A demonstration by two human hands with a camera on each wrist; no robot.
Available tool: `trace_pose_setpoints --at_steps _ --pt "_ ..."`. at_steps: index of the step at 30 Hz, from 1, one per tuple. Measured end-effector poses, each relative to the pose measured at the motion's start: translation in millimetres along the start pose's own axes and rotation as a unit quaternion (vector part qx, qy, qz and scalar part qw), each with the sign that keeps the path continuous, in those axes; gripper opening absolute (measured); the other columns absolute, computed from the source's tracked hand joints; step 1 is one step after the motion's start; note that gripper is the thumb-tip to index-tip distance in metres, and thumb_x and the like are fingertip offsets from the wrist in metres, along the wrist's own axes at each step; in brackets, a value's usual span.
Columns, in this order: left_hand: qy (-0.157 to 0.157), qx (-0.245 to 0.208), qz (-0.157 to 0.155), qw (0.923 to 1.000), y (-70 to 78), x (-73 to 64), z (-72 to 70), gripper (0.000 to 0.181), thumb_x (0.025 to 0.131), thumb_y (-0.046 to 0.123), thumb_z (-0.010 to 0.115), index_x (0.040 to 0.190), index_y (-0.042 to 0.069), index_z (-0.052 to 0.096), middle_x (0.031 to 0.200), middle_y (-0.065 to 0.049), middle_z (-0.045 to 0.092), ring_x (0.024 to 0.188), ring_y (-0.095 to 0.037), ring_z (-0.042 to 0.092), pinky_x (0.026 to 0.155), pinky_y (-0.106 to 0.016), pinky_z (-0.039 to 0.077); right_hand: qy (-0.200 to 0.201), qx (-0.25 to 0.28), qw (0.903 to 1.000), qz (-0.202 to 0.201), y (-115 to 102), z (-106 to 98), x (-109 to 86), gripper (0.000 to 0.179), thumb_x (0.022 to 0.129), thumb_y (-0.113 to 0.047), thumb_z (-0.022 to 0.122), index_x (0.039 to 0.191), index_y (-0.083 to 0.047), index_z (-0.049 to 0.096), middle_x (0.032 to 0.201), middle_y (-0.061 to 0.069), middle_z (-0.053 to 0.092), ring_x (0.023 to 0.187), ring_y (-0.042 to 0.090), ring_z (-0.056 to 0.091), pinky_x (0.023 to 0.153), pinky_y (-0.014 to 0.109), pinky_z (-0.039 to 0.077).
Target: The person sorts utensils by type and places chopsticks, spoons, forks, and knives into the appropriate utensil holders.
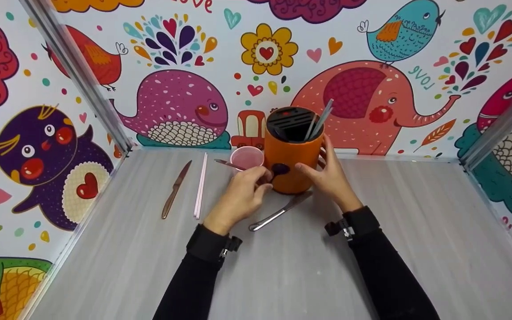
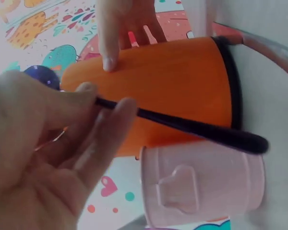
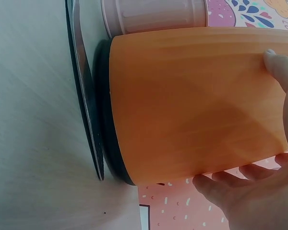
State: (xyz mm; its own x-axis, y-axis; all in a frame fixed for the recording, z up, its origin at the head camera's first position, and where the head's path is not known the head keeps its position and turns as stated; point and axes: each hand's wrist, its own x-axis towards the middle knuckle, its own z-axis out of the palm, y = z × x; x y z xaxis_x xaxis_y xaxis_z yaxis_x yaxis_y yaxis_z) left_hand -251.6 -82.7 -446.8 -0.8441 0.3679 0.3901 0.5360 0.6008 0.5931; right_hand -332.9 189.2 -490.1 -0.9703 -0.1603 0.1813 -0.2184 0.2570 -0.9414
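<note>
My left hand (image 1: 241,192) pinches a spoon (image 1: 280,169) by its thin dark handle (image 2: 197,128). Its round bowl overlaps the front of an orange utensil holder (image 1: 294,155) in the head view. With the thumb on the near side and fingers behind, my right hand (image 1: 334,175) grips that holder, which stands upright. A black slotted top (image 1: 292,120) covers it, and a few thin utensils (image 1: 322,118) stick out at the right. A table knife (image 1: 278,214) lies just in front of the holder's base.
A pink cup (image 1: 247,156) stands close to the holder's left side. Farther left lie two pale pink sticks (image 1: 200,186) and a copper-coloured knife (image 1: 176,191). Brightly patterned panels (image 1: 265,89) wall in the grey table (image 1: 300,275) at the back and sides.
</note>
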Motion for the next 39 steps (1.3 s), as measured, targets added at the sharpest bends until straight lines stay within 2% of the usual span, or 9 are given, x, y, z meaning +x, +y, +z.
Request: trace_pose_setpoints --at_steps 6,13,20,25,29,33,39 --pt "0.071 -0.032 0.051 0.9957 11.6 2.9 -3.8 0.01 0.104 0.012 0.077 0.111 0.006 0.075 0.106 -0.008 0.078 0.099 -0.021 0.076 0.096 -0.033 0.067 0.001 0.01 0.9998 -0.015 0.4 4.7 2.6 0.113 0.097 -0.045 0.086 0.179 -0.034 0.009 0.186 -0.001 0.021 0.17 0.033 0.03 0.138 0.058 0.028" --pt "0.146 -0.06 0.123 0.9797 30.1 12.6 -17.6 0.01 0.106 0.011 0.075 0.113 0.004 0.074 0.105 -0.009 0.078 0.1 -0.021 0.075 0.098 -0.03 0.066 0.004 0.014 0.9999 -0.003 1.5 4.4 2.9 0.115 0.096 -0.046 0.087 0.179 -0.034 0.009 0.186 0.001 0.021 0.171 0.034 0.028 0.138 0.059 0.029" --pt "0.208 -0.114 0.149 0.96 57.7 32.1 -33.8 0.017 0.107 0.018 0.075 0.116 0.003 0.076 0.108 -0.009 0.079 0.105 -0.016 0.079 0.098 -0.027 0.066 0.006 0.004 1.0 0.006 1.8 -2.3 3.0 0.117 0.095 -0.05 0.086 0.179 -0.035 0.006 0.187 0.001 0.019 0.171 0.035 0.028 0.138 0.06 0.028" --pt "0.233 -0.112 0.155 0.9535 68.5 47.6 -34.8 0.019 0.108 0.021 0.073 0.116 0.004 0.078 0.108 -0.008 0.079 0.102 -0.015 0.078 0.097 -0.027 0.066 0.005 0.006 0.9998 0.016 1.6 -3.8 2.0 0.117 0.094 -0.052 0.086 0.178 -0.038 0.006 0.187 0.0 0.019 0.171 0.034 0.028 0.138 0.059 0.029" --pt "0.239 -0.102 0.151 0.9539 67.0 57.0 -30.0 0.017 0.109 0.02 0.071 0.115 0.006 0.078 0.108 -0.008 0.079 0.102 -0.015 0.076 0.098 -0.026 0.065 0.003 0.013 0.9998 0.012 1.9 -2.6 1.2 0.115 0.095 -0.051 0.086 0.178 -0.038 0.008 0.186 0.001 0.021 0.171 0.033 0.028 0.138 0.059 0.029" --pt "0.227 -0.083 0.133 0.9612 61.9 62.9 -24.1 0.017 0.109 0.018 0.071 0.117 0.005 0.079 0.112 -0.009 0.08 0.109 -0.018 0.078 0.106 -0.027 0.062 0.001 0.017 0.9998 -0.002 2.6 -0.9 1.3 0.113 0.096 -0.047 0.087 0.178 -0.034 0.01 0.185 0.004 0.023 0.17 0.035 0.03 0.138 0.06 0.028" --pt "0.209 -0.045 0.102 0.9715 58.2 69.2 -16.3 0.022 0.107 0.019 0.074 0.123 0.004 0.079 0.121 -0.011 0.082 0.116 -0.024 0.079 0.107 -0.031 0.063 0.012 0.016 0.9997 -0.016 3.0 0.1 2.4 0.113 0.095 -0.041 0.089 0.178 -0.029 0.013 0.184 0.008 0.026 0.169 0.038 0.032 0.137 0.061 0.03"
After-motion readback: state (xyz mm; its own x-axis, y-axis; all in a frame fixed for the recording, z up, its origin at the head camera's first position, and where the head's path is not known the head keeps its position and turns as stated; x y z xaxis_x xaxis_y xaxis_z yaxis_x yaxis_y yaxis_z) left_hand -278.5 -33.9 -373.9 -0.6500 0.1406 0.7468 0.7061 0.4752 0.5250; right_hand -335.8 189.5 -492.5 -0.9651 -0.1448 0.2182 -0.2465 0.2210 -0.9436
